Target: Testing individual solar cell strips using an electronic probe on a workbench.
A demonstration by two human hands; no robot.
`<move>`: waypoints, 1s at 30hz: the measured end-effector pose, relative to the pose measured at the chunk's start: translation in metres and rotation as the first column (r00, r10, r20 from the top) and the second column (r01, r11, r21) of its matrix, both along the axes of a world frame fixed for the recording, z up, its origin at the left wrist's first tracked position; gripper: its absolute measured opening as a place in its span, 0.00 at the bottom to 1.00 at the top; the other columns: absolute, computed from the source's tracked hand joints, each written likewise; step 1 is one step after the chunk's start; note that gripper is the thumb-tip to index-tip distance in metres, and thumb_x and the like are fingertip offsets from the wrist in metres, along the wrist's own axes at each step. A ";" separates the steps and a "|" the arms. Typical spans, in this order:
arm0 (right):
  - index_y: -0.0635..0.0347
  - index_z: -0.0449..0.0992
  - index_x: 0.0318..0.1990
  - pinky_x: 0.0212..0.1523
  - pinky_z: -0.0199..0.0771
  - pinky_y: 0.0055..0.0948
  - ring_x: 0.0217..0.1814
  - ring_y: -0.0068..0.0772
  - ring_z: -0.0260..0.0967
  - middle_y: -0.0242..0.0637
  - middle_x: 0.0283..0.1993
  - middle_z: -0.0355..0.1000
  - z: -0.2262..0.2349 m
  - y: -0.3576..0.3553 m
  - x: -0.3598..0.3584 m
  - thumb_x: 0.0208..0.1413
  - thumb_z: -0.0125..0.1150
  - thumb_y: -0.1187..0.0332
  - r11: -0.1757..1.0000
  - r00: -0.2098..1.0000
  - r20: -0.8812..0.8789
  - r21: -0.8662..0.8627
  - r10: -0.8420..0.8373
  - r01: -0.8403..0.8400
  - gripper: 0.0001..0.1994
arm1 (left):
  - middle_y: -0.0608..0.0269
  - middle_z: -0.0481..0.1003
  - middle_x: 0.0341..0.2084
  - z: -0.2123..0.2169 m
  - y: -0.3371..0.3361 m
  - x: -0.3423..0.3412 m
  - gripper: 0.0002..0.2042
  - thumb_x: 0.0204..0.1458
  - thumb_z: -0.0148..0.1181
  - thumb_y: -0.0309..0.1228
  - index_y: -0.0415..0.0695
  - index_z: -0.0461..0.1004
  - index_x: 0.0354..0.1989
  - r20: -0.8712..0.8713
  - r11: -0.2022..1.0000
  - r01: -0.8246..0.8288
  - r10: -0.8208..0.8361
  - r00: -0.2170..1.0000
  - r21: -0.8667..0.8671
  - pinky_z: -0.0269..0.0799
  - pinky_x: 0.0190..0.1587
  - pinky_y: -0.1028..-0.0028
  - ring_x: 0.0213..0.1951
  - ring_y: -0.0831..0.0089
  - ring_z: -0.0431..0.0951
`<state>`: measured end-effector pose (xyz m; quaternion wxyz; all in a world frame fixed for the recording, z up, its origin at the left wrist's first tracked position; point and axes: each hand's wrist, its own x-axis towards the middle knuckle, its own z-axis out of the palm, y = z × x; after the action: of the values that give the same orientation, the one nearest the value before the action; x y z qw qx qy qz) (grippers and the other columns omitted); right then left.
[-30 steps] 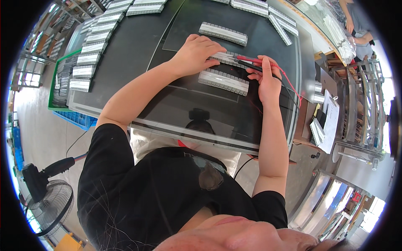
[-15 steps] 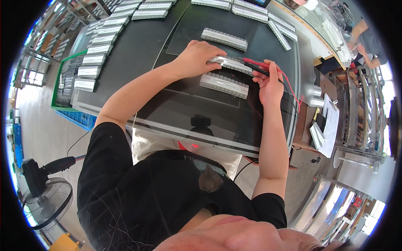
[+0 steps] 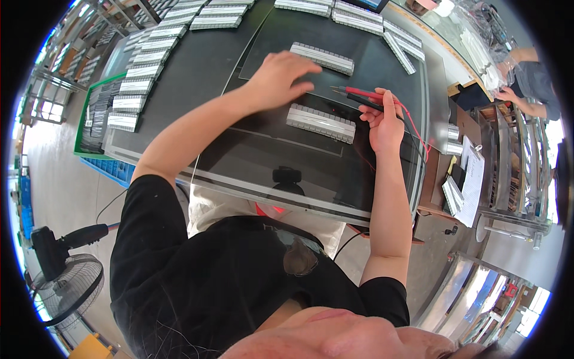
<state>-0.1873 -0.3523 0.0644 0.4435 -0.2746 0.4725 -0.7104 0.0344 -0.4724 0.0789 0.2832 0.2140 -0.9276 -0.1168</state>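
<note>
Probes (image 3: pixel 363 93), red and black, are held in the right hand (image 3: pixel 385 124), while the left hand (image 3: pixel 276 81), fingers wide apart, hovers near a strip (image 3: pixel 326 58).

A: From where does your camera look?
B: Your head (image 3: pixel 335 340) — facing down over your black shirt (image 3: pixel 227 275) and the dark tabletop (image 3: pixel 251 155), close above both, its wide fisheye bending straight edges.
</note>
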 end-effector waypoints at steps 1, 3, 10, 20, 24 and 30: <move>0.64 0.67 0.42 0.22 0.73 0.24 0.26 0.32 0.72 0.40 0.32 0.69 0.000 0.000 0.000 0.59 0.47 0.60 1.000 1.000 -0.004 0.003 0.005 -0.005 0.15 | 0.66 0.70 0.44 -0.006 -0.015 -0.005 0.18 0.45 0.58 0.36 0.52 0.68 0.47 0.038 0.995 -0.080 0.082 0.996 -0.058 0.57 0.51 0.63 0.50 0.65 0.64; 0.65 0.67 0.42 0.22 0.73 0.24 0.26 0.32 0.72 0.41 0.32 0.69 0.002 0.000 0.002 0.59 0.47 0.60 1.000 1.000 -0.015 0.013 0.004 -0.004 0.15 | 0.65 0.69 0.46 -0.013 -0.040 -0.012 0.21 0.46 0.58 0.37 0.53 0.66 0.50 0.009 0.986 -0.102 0.104 0.995 -0.128 0.57 0.51 0.62 0.53 0.65 0.63; 0.66 0.67 0.42 0.21 0.73 0.23 0.25 0.32 0.72 0.42 0.33 0.68 0.005 0.001 0.005 0.59 0.46 0.61 1.000 1.000 -0.026 0.015 0.012 -0.011 0.15 | 0.69 0.72 0.42 -0.014 -0.063 -0.019 0.22 0.45 0.59 0.35 0.54 0.65 0.51 0.056 0.983 -0.077 0.088 0.995 -0.168 0.53 0.53 0.63 0.49 0.68 0.68; 0.64 0.67 0.42 0.23 0.72 0.22 0.27 0.31 0.72 0.41 0.34 0.68 0.005 0.001 0.009 0.59 0.46 0.60 0.999 0.989 -0.147 0.035 -0.028 0.033 0.15 | 0.70 0.74 0.35 -0.016 0.002 -0.008 0.18 0.42 0.61 0.34 0.51 0.70 0.45 0.015 0.997 0.029 -0.028 1.000 -0.068 0.53 0.53 0.66 0.42 0.72 0.70; 0.65 0.68 0.42 0.25 0.73 0.22 0.29 0.31 0.72 0.41 0.36 0.69 0.005 0.001 0.010 0.59 0.47 0.60 0.997 0.976 -0.216 0.073 0.008 0.008 0.15 | 0.71 0.74 0.35 -0.018 0.006 -0.009 0.17 0.42 0.60 0.34 0.51 0.70 0.44 0.002 0.998 0.019 -0.019 1.000 -0.060 0.53 0.53 0.66 0.42 0.72 0.69; 0.65 0.67 0.44 0.27 0.73 0.23 0.30 0.32 0.72 0.42 0.36 0.68 0.006 0.000 0.012 0.58 0.48 0.60 0.996 0.975 -0.222 0.090 0.013 0.007 0.16 | 0.71 0.73 0.36 -0.019 0.006 -0.008 0.17 0.42 0.60 0.33 0.52 0.71 0.44 0.000 0.998 0.025 -0.025 1.000 -0.060 0.53 0.53 0.66 0.43 0.73 0.69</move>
<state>-0.1758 -0.3520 0.0699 0.4007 -0.3329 0.5503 -0.6525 0.0261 -0.4667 0.0601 0.2884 0.1938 -0.9331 -0.0923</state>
